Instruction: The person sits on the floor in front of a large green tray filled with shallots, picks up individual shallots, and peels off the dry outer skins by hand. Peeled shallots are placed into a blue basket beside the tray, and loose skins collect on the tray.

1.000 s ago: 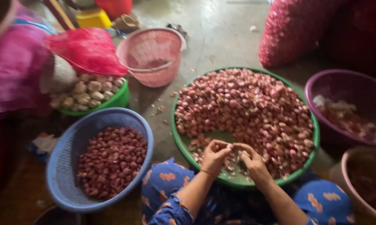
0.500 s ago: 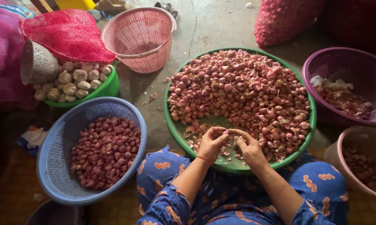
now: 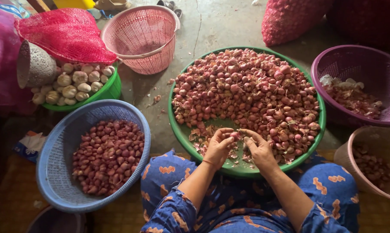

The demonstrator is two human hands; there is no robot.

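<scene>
Presently, both hands work at the near rim of the green basin (image 3: 181, 129), which sits on the concrete floor (image 3: 229, 26) and carries a heap of unpeeled shallots (image 3: 246, 95). Left hand (image 3: 217, 149): fingers curled inward, grip pressed together on a single small shallot (image 3: 235, 135), pinched between thumb and fingertips. Right hand (image 3: 260, 151): fingers drawn close, thumb and forefinger tips meeting the same shallot from the opposite side; whether a skin is caught between them cannot be told. The two hands touch at the fingertips, just above loose papery skins (image 3: 203, 140) lying on the bare green bottom of the basin.

Surroundings: a blue basket (image 3: 52, 172) of peeled shallots stands to the person's left, just beside the knee in blue patterned cloth (image 3: 160, 181). A purple basket (image 3: 333, 64) holding skins and scraps sits to the right of the basin, and a tan bowl (image 3: 376, 142) with a few shallots lies near the right knee. Beyond, an empty pink basket (image 3: 141, 39), a smaller green bowl (image 3: 108, 91) of garlic bulbs (image 3: 74, 84), and red mesh sacks (image 3: 65, 34) are noted.
</scene>
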